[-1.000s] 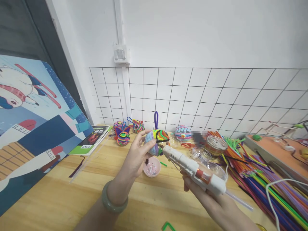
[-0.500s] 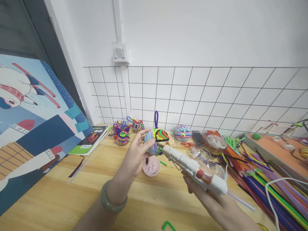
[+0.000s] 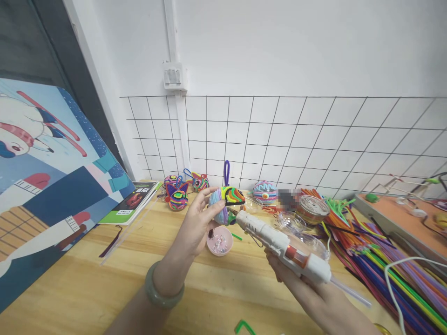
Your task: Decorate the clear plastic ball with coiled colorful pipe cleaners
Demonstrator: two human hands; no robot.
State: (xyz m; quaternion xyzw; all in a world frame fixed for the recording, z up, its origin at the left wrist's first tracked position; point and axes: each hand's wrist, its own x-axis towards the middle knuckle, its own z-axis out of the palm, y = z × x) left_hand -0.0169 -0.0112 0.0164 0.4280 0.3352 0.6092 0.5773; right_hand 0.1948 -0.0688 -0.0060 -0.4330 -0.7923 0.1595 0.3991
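My left hand [image 3: 197,216] is closed around a round, multicoloured ornament [image 3: 217,215] wrapped in pipe cleaners, with a purple loop [image 3: 226,173] on top and a dark tassel below. In my right hand [image 3: 296,284] is a white hot glue gun [image 3: 275,244], a clear glue stick [image 3: 351,292] poking out of its back end. The nozzle points at the ornament's right side and is at or very near it; contact cannot be made out. Beneath the ornament sits a small pink bowl [image 3: 227,249] holding beads.
Several finished ornaments [image 3: 177,196] and a striped ball [image 3: 265,193] stand by the wire grid [image 3: 216,132]. Bundles of pipe cleaners [image 3: 377,260], a ribbon spool [image 3: 314,207] and a white cord [image 3: 393,293] lie right. A picture board [image 3: 70,186] and magazines [image 3: 131,204] are left.
Almost nothing differs. The tassel under the ornament has swung slightly left; both hands and the glue gun keep nearly the same place.
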